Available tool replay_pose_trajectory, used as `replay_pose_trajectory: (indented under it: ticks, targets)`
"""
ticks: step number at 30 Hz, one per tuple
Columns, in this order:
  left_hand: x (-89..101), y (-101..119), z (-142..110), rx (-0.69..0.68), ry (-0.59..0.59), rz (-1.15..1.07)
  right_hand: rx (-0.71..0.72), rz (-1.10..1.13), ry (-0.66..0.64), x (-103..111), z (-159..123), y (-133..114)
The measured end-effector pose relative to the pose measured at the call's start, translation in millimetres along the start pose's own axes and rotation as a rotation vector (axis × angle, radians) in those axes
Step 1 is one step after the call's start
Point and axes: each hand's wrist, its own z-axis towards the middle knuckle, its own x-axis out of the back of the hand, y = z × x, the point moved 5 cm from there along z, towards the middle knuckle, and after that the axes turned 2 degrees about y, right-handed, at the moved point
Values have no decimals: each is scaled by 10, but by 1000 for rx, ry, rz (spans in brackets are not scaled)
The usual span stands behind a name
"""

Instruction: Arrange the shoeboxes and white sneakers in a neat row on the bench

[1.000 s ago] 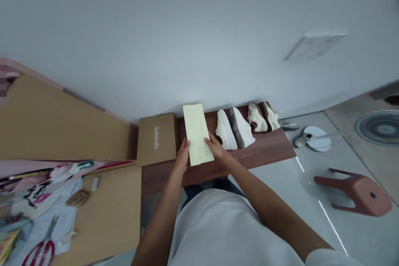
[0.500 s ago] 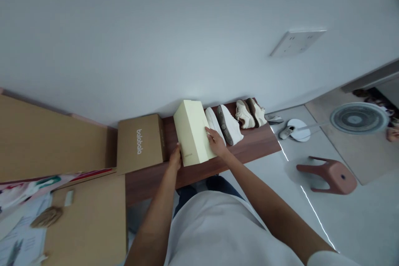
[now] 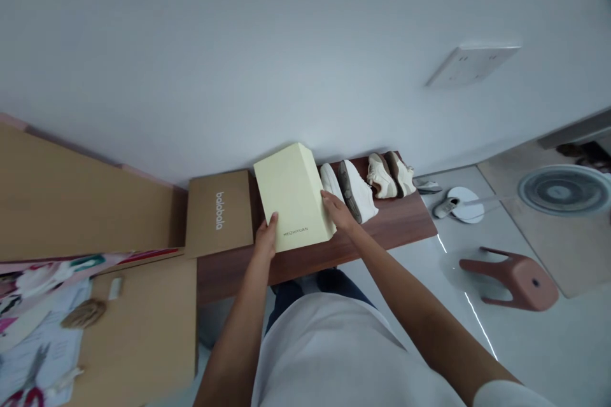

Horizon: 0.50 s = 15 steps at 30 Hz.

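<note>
Between my two hands is a pale yellow shoebox (image 3: 289, 194) marked MEIZHIYUAN, lid facing up. My left hand (image 3: 267, 235) grips its left front corner, thumb on the lid. On the box's right side, my right hand (image 3: 337, 210) presses with its fingers against the wall. Just right of the box, a pair of white shoes (image 3: 359, 192) lies on the brown wooden bench (image 3: 396, 224). Farther right sits a pair of cream and brown sneakers (image 3: 382, 177). A brown balabala box (image 3: 219, 211) stands close by on the left.
A large open carton (image 3: 86, 203) takes up the left side, with scissors (image 3: 31, 381) on papers at its lower left. To the right, a pink stool (image 3: 518, 276) and a fan (image 3: 563, 189) stand on the floor. A socket plate (image 3: 472, 65) is on the wall.
The yellow box has turned from a tilt so its lid now faces up with the lettering readable. My left thumb has come onto the lid. The view has shifted slightly.
</note>
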Motion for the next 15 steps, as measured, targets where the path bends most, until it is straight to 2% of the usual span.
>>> replay_pose_trajectory:
  ticks: [4, 8, 15]
  targets:
    - [108, 218, -40, -119, 98, 101, -73, 74, -158, -141, 50, -19]
    - [150, 319, -61, -210, 157, 193, -123, 128, -296, -334, 59, 51]
    - [165, 225, 58, -194, 194, 291, -219, 207, -269, -510, 60, 364]
